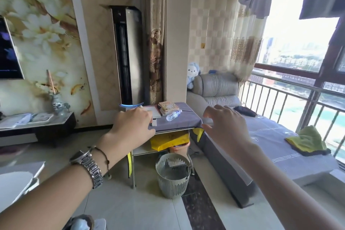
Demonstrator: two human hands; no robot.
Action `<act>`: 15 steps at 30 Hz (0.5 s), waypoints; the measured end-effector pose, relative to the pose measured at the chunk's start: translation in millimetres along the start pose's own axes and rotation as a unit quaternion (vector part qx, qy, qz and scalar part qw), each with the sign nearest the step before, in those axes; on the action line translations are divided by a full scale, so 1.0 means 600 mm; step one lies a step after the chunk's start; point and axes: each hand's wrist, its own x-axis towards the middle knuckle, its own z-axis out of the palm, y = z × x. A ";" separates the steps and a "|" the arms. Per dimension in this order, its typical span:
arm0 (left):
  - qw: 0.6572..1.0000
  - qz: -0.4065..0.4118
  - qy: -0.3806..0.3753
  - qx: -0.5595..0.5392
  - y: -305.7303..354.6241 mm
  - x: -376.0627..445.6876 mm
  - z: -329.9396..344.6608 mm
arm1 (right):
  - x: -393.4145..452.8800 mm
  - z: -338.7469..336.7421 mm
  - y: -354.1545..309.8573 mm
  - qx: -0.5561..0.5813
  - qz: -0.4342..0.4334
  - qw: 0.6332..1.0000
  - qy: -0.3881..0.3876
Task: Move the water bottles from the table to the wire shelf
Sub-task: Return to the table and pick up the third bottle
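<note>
A clear plastic water bottle (173, 115) lies on its side on a small table covered with a grey cloth (184, 120), next to a short stack of books (168, 107). Both my arms reach out toward that table from a distance. My left hand (133, 127), with a metal watch on the wrist, hangs in front of the table's left end, fingers curled, holding nothing I can see. My right hand (225, 124) is raised to the right of the table with its fingers apart and empty. No wire shelf is recognisable in view.
A slatted grey waste bin (172, 177) stands on the floor before the table, a yellow bag (168, 141) on the table's lower shelf. A grey sofa with a striped cover (276, 147) runs along the right by a railed window. A tall air conditioner (128, 54) stands behind.
</note>
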 end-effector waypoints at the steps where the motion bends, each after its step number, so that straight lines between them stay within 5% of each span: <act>1: 1.000 -0.002 -0.004 0.005 -0.001 0.019 0.012 | 0.017 0.015 0.008 0.002 -0.002 1.000 -0.003; 15: 0.998 -0.001 -0.060 -0.012 -0.063 0.386 0.272 | 0.315 0.326 0.097 0.065 0.052 0.994 -0.068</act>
